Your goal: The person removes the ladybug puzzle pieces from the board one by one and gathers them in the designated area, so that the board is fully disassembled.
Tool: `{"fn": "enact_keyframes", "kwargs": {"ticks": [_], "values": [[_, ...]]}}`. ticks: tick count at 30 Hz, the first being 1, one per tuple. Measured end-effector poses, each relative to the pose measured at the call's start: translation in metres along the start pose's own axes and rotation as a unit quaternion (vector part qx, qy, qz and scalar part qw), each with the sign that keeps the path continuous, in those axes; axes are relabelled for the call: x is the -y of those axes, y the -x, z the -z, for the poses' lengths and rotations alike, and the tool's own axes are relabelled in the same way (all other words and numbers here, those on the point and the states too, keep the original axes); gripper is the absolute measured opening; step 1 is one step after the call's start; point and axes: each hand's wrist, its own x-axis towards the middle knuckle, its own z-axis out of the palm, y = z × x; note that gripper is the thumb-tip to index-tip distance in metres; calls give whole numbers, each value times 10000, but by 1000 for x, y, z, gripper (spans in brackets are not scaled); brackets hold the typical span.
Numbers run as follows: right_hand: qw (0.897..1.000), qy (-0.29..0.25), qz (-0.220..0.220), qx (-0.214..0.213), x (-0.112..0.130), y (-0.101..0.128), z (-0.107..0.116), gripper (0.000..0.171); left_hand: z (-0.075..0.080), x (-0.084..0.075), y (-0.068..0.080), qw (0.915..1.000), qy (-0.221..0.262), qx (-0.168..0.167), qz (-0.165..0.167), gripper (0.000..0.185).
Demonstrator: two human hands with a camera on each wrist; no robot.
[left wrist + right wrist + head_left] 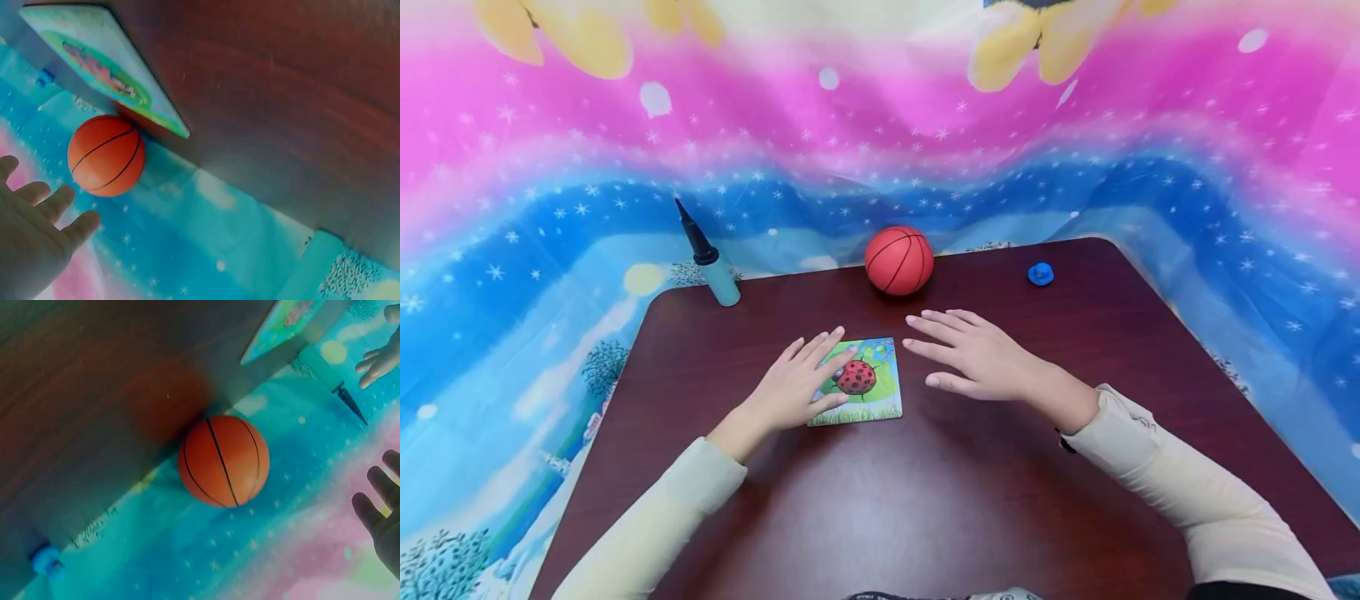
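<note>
Item: ladybird picture board (pixel 861 385), lying flat on the table (pixel 925 500), near centre, roughly square with no marked long axis.
Left hand (pixel 797 387): fingers straight and spread, resting on the board's left part, covering its 9 o'clock edge.
Right hand (pixel 981 358): fingers straight, holding nothing, hovering just off the board's 3 o'clock edge.
Nearer hand: left, already touching.
Orange ball (pixel 898 260): sitting at 12 o'clock from the board, apart.

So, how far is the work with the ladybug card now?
The ladybug card already lies flat on the table. In hand: the left hand rests on it with straight fingers, the right hand hovers open beside it. The ball, pump and blue piece are untouched.
</note>
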Motion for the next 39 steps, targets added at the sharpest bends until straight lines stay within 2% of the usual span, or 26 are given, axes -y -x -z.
{"fn": "enact_keyframes", "kwargs": {"ticks": [8,16,23,30,39], "values": [[9979,-222,-440,418,-1,-9,-27,55,-22,0,-11,9994,-180,275,105,71],[9897,-654,-992,798,6,-20,-67,63,-38,2,-18,9955,-460,577,598,77],[9832,-696,-1343,1026,6,-28,-82,69,-44,1,-19,9895,-121,1018,1023,76],[9765,-764,-1611,1212,5,-38,-93,66,-44,0,-18,9835,180,1360,1182,70],[9545,-996,-2028,1946,7,-56,-107,69,-47,2,-14,9738,357,1802,1342,63]]}}
